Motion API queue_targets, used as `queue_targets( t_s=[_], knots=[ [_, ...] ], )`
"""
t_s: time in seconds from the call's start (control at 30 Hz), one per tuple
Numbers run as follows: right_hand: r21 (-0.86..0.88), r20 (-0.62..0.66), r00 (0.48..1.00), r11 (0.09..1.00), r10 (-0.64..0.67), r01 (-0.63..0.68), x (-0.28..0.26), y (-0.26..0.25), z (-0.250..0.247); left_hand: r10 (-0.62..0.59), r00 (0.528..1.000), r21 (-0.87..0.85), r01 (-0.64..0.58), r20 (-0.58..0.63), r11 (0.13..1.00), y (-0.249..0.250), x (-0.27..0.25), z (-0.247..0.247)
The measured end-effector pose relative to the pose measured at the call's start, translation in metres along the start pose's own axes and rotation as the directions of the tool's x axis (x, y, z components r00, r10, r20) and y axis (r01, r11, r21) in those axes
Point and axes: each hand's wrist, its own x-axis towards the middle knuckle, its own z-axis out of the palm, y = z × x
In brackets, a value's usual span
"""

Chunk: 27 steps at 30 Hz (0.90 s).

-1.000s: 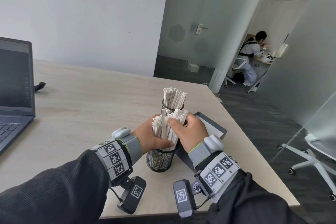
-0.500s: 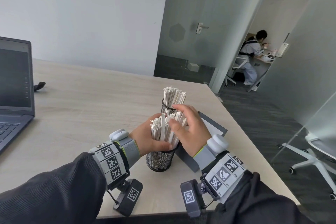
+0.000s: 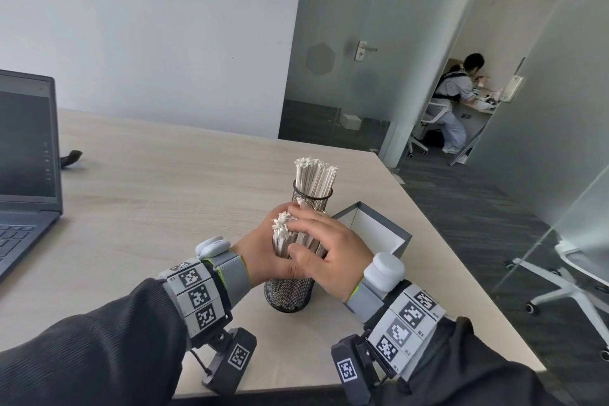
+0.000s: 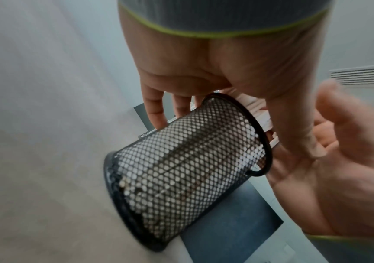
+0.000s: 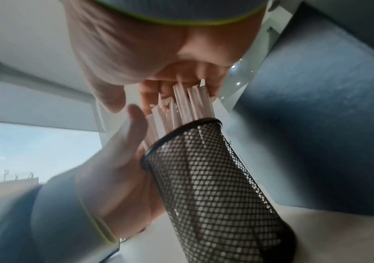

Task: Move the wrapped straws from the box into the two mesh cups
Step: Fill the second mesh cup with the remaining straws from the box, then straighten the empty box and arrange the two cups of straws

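Note:
The near black mesh cup [image 3: 289,293] stands at the table's front and holds a bundle of white wrapped straws [image 3: 282,236]. My left hand [image 3: 262,252] curls round that bundle from the left, just above the rim [image 4: 244,113]. My right hand [image 3: 324,241] lies over the bundle's top and right side, fingers spread and fairly straight, thumb against the front. From the right wrist, straw tips [image 5: 190,101] poke up into the palm. The far mesh cup [image 3: 313,201] behind holds its own straws [image 3: 314,175]. To the right sits the open grey box [image 3: 400,239]; its contents are hidden.
An open laptop [image 3: 26,155] stands at the table's left edge, with a small dark object [image 3: 71,157] beside it. The table's right edge [image 3: 461,280] runs close behind the box. Beyond it are a glass partition, an office chair [image 3: 573,277] and a seated person [image 3: 456,99].
My right hand has shifted from gripping the bundle's right side to lying across its top with fingers spread. The left hand stays round the straws, which now sit lower in the near cup.

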Motion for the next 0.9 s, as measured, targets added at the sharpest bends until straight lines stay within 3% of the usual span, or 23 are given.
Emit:
queue_targets(
  t_s=[0.1, 0.2, 0.3, 0.4, 0.5, 0.67, 0.77, 0.9],
  knots=[
    [0.078, -0.058, 0.998, 0.997, 0.01, -0.006, -0.001, 0.004, -0.013, -0.03, 1.0, 0.008, 0.03, 0.007, 1.0, -0.008, -0.005, 0.0],
    [0.091, -0.252, 0.967, 0.996, 0.049, -0.027, 0.002, 0.015, -0.025, -0.064, 0.998, 0.076, 0.066, -0.02, 0.995, -0.004, -0.004, -0.002],
    [0.118, -0.353, 0.914, 0.978, 0.201, -0.17, 0.0, 0.032, -0.039, -0.127, 0.99, 0.139, 0.135, -0.064, 0.981, -0.002, -0.001, -0.008],
    [0.099, -0.261, 0.864, 0.903, 0.43, -0.419, -0.007, 0.048, -0.053, -0.192, 0.971, 0.147, 0.213, -0.144, 0.966, -0.007, 0.003, -0.018],
    [0.018, -0.135, 0.833, 0.842, 0.537, -0.54, -0.018, 0.062, -0.057, -0.239, 0.94, 0.17, 0.284, -0.243, 0.944, -0.008, 0.009, -0.03],
    [-0.381, -0.021, 0.833, 0.766, 0.553, -0.519, -0.03, 0.065, -0.043, -0.222, 0.907, 0.182, 0.301, -0.359, 0.936, -0.004, 0.022, -0.048],
    [-0.379, -0.042, 0.832, 0.761, 0.554, -0.526, -0.027, 0.072, -0.037, -0.126, 0.914, 0.331, 0.265, -0.387, 0.905, 0.005, 0.033, -0.057],
    [-0.447, -0.04, 0.85, 0.751, 0.526, -0.486, -0.023, 0.067, -0.037, 0.036, 0.935, 0.586, 0.192, -0.353, 0.787, 0.023, 0.053, -0.057]
  ],
)
